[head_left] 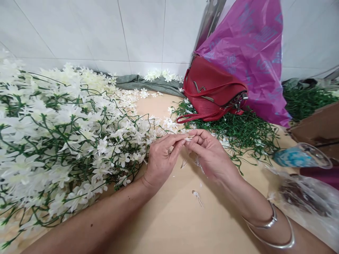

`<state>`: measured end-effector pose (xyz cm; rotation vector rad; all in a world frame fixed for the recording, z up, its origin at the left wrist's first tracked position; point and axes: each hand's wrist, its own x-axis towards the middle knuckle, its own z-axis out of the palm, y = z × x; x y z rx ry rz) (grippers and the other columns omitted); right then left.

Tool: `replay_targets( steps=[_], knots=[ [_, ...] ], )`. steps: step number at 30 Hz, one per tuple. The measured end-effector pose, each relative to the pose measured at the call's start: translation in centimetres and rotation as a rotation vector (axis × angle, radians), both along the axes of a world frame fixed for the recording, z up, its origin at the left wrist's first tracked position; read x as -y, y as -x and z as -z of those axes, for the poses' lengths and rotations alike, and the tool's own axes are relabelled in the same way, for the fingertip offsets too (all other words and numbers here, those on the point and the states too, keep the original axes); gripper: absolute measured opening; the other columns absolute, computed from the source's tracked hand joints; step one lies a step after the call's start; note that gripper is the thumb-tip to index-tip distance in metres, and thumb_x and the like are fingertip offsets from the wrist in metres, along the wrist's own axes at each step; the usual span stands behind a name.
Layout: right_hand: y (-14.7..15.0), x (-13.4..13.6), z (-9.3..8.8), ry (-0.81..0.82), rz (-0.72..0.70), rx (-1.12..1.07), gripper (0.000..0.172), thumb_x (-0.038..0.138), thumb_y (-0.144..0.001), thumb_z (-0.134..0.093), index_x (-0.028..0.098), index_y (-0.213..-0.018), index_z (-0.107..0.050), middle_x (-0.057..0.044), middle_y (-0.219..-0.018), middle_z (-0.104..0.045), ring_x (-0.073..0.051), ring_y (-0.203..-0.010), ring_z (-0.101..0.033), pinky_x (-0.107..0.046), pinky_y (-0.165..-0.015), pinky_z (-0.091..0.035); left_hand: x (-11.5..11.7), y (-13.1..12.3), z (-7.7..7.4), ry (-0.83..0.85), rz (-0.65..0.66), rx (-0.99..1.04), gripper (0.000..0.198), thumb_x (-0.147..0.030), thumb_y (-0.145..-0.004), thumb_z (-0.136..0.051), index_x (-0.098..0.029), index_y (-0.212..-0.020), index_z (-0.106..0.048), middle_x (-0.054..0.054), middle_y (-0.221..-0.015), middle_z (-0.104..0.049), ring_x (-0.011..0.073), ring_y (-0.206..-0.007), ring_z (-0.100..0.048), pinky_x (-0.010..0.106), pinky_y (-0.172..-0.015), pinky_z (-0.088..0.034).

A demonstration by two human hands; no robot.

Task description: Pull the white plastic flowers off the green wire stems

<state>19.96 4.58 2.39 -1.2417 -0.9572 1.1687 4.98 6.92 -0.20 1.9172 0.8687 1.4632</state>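
Over the table's middle, my left hand [162,159] and my right hand [213,155] meet at the fingertips. Both are closed in a pinch on a small white artificial flower piece [188,139], mostly covered by the fingers. Just beneath the hands lie white stamen pieces [183,163], with another stamen piece [197,198] nearer to me on the tabletop [169,218]. To the left of my left hand spreads a big heap of white artificial flowers [55,144] on green stems. Bare green stems [241,128] lie in a pile beyond my right hand.
A red handbag [214,86] rests on the stems, beside a purple plastic bag [254,53]. On the right are a tipped clear cup [302,156] with blue pattern, a clear plastic bag [309,197] and a cardboard box [317,123]. A tiled wall [145,31] stands behind.
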Motion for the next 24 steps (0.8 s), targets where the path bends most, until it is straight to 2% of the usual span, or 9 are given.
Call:
replay_targets(
  steps=[5,11,18,24],
  knots=[
    [0.0,0.0,-0.1,0.030,-0.015,-0.076,0.048,0.035,-0.064,-0.090,0.021,-0.104,-0.065,0.009,-0.061,-0.056,-0.009,-0.053,-0.044,-0.024,-0.051,-0.031,0.0,-0.2,0.4,0.083,-0.007,0.062,0.013,-0.013,-0.096,-0.065,-0.019,-0.104,-0.075,0.004,-0.098,-0.080,0.0150,-0.088,-0.075,0.029,-0.084,-0.061],
    [-0.3,-0.4,0.4,-0.024,0.000,0.002,0.033,0.035,-0.066,-0.090,0.021,-0.091,-0.073,0.004,-0.068,-0.064,-0.010,-0.058,-0.050,-0.025,-0.054,-0.034,0.0,-0.1,0.2,0.129,0.037,0.085,0.012,-0.015,-0.097,-0.063,-0.019,-0.103,-0.073,0.004,-0.099,-0.079,0.0153,-0.091,-0.074,0.028,-0.086,-0.060],
    [-0.2,-0.7,0.9,-0.172,0.028,0.034,0.017,0.028,-0.070,-0.088,0.022,-0.073,-0.072,0.002,-0.072,-0.068,-0.013,-0.068,-0.057,-0.027,-0.067,-0.043,0.3,0.3,0.1,0.266,0.108,0.144,0.010,-0.019,-0.098,-0.064,-0.019,-0.104,-0.072,0.005,-0.099,-0.078,0.0168,-0.093,-0.075,0.030,-0.090,-0.060],
    [-1.5,-1.7,1.0,-0.339,0.173,0.069,0.016,0.027,-0.073,-0.085,0.024,-0.075,-0.070,-0.002,-0.094,-0.072,-0.018,-0.088,-0.065,-0.034,-0.086,-0.050,0.1,0.4,0.5,0.178,0.054,0.179,0.020,-0.020,-0.102,-0.058,-0.019,-0.120,-0.065,0.010,-0.120,-0.072,0.0198,-0.113,-0.071,0.036,-0.106,-0.056]
  ],
)
